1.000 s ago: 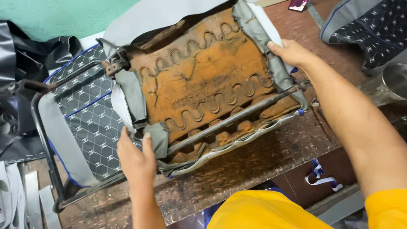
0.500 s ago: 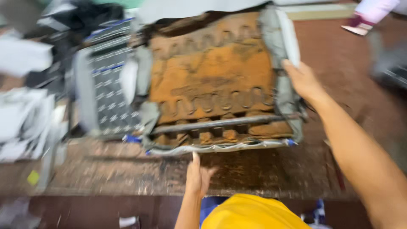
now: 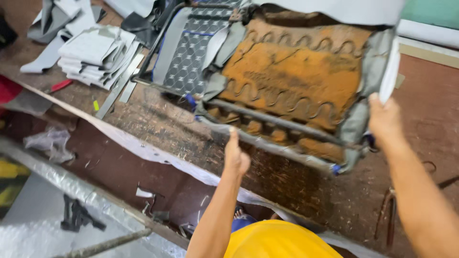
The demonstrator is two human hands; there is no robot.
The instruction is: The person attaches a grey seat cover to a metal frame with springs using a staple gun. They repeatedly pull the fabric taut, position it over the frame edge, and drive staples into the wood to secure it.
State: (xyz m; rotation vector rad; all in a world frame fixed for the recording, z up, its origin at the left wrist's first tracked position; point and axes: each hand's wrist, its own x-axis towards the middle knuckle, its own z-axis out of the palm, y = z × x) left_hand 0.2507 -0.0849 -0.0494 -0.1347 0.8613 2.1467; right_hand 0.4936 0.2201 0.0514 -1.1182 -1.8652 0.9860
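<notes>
Our right hand (image 3: 385, 119) has its fingers closed on the right edge of the seat cushion (image 3: 291, 81), gripping the grey cover (image 3: 377, 76) where it wraps over that edge. Our left hand (image 3: 236, 155) is raised just below the cushion's near edge, fingers drawn narrow with the thumb up; we cannot tell whether it touches the metal bar (image 3: 267, 119) that runs along that edge, and it holds nothing we can see.

The cushion lies upside down on the counter (image 3: 162, 129), its orange foam underside and wavy springs exposed. To its left, touching it, lies a quilted grey seat back (image 3: 186, 52) in a dark frame.

Further left on the counter, a stack of folded grey fabric pieces (image 3: 95, 50) sits well apart from both hands. The counter's near edge runs diagonally, close under the left hand; bare wood lies open between the fabric stack and the cushion. To the right of the cushion the surface (image 3: 425, 110) is open.
</notes>
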